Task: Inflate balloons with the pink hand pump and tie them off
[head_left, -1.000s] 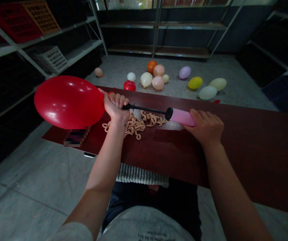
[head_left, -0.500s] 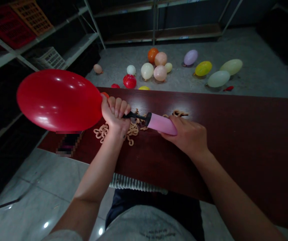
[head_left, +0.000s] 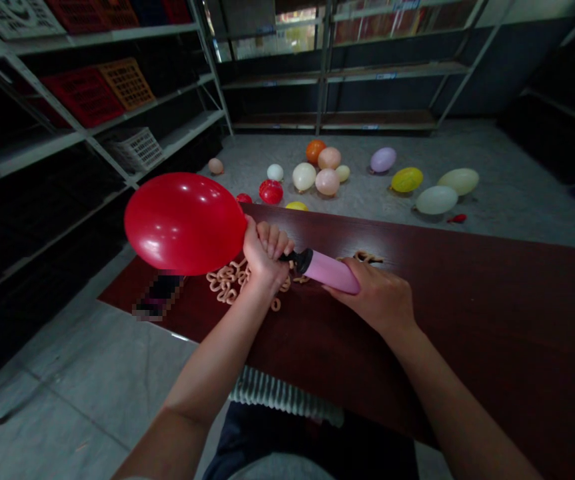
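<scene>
My left hand (head_left: 267,253) is closed around the neck of a large inflated red balloon (head_left: 182,223), together with the black end of a hand balloon pump. The balloon sticks out to the left; its mouth is hidden inside my fingers. My right hand (head_left: 380,293) wraps the pink barrel of the balloon pump (head_left: 331,272). A short black section of the pump shows between the barrel and my left hand. Beneath my hands, a pile of beige, uninflated long balloons or loops (head_left: 225,283) lies on the dark brown table (head_left: 467,320); which they are I cannot tell.
A blurred-out phone-like object (head_left: 160,295) lies at the table's left edge. Several inflated balloons (head_left: 327,182) rest on the grey floor beyond. Metal shelves (head_left: 402,70) stand behind, and others at left hold plastic crates (head_left: 126,83). A ribbed, pale cushion or stool (head_left: 287,397) sits under the front edge.
The view has tilted upward, showing more shelving. My hands have come closer together, and less of the pump's black rod shows. The red balloon appears farther right in view.
</scene>
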Tool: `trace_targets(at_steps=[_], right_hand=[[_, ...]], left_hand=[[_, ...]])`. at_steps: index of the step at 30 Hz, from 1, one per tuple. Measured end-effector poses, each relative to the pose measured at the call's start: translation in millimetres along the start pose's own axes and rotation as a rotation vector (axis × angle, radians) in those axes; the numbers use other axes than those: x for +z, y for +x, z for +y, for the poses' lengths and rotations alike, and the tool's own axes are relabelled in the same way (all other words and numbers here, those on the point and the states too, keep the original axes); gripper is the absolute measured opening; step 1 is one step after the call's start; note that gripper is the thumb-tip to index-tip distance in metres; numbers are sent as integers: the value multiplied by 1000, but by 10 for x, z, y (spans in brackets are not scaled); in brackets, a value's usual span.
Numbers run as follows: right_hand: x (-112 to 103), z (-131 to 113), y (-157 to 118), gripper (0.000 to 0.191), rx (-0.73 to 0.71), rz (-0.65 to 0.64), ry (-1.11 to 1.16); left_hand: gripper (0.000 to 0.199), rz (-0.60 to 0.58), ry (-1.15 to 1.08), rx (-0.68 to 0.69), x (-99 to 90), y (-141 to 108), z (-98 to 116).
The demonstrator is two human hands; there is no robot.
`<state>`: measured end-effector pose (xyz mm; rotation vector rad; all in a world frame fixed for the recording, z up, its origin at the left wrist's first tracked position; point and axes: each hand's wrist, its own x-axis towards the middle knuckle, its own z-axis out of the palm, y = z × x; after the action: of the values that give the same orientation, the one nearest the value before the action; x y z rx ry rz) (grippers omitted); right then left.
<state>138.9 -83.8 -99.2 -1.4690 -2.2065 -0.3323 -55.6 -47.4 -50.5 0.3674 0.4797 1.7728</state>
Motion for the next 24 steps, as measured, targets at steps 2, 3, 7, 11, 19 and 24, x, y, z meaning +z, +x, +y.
trace_targets(at_steps=[2,3,7,11,19,24], right_hand=[[19,9,1,50,-20,39,-33],[28,18,-1,49,-31,52,-47],[48,95,-12,51,-44,38,-79],[49,223,-32,49,-11,-14,-60],[-7,470,-62,36,-44,25,-96],[-10,439,-75,41,-39,35,-86]], left_hand=[[65,-4,-13,11,-12,4,5],[65,-2,-20,16,-20,10,10],[63,10,-64,14,-77,79,56],[62,7,-87,7,-163,187,114],[57,14,-103,67,-267,267,309],[54,-2,-78,146,-260,259,456]])
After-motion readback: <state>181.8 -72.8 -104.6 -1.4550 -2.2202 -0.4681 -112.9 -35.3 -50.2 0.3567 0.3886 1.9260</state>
